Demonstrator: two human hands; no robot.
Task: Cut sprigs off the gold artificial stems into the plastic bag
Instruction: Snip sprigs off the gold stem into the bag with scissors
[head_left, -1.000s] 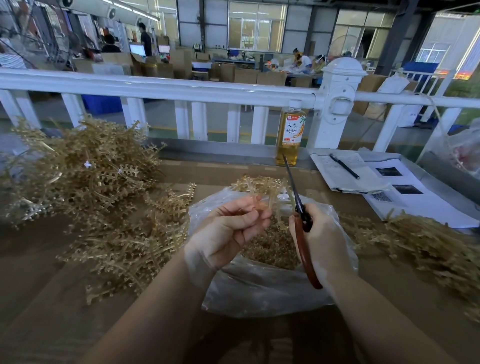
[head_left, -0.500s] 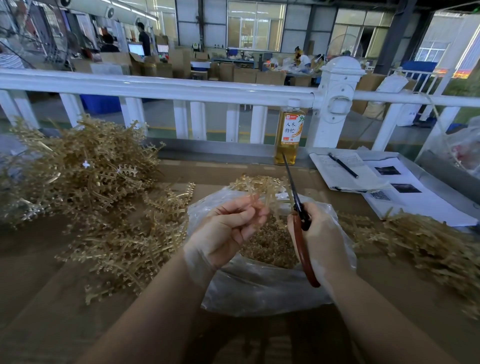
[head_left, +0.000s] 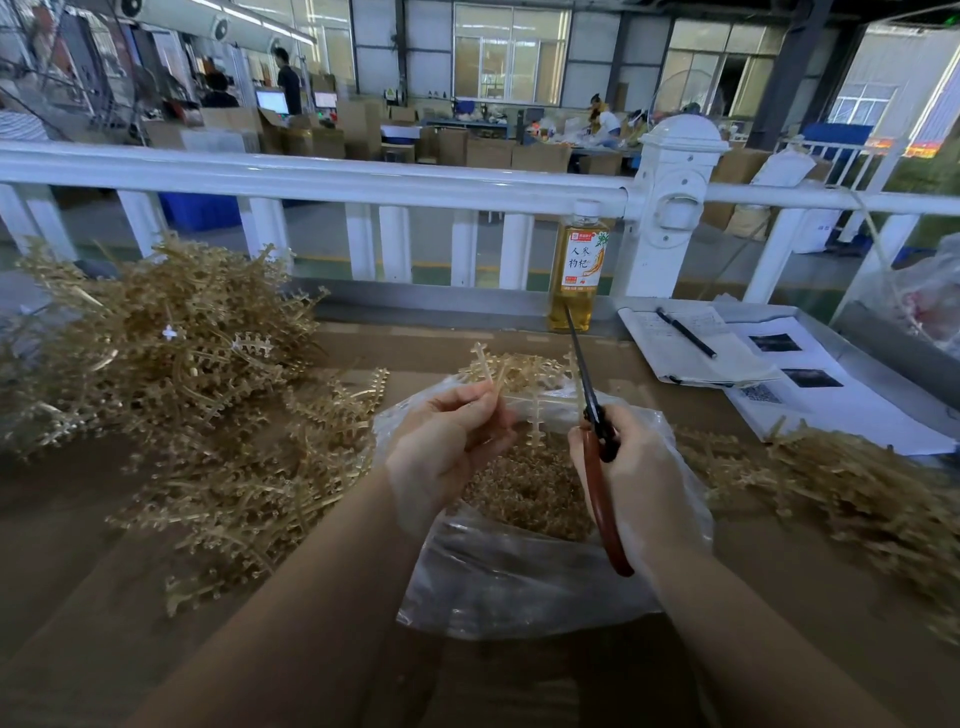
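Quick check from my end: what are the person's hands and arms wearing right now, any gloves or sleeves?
Both forearms are bare: no sleeves, watch or bands show. The left hand and right hand each seem covered by a thin, clear, loose plastic glove ending near the wrist, slightly glossy and wrinkled. No markings or rings visible.

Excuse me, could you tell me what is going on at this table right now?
A person is trimming gold artificial stems. The left hand pinches one stem above the open plastic bag, which already holds cut sprigs. The right hand holds red-handled scissors, blades up beside the stem. Uncut stems lie piled to the left.
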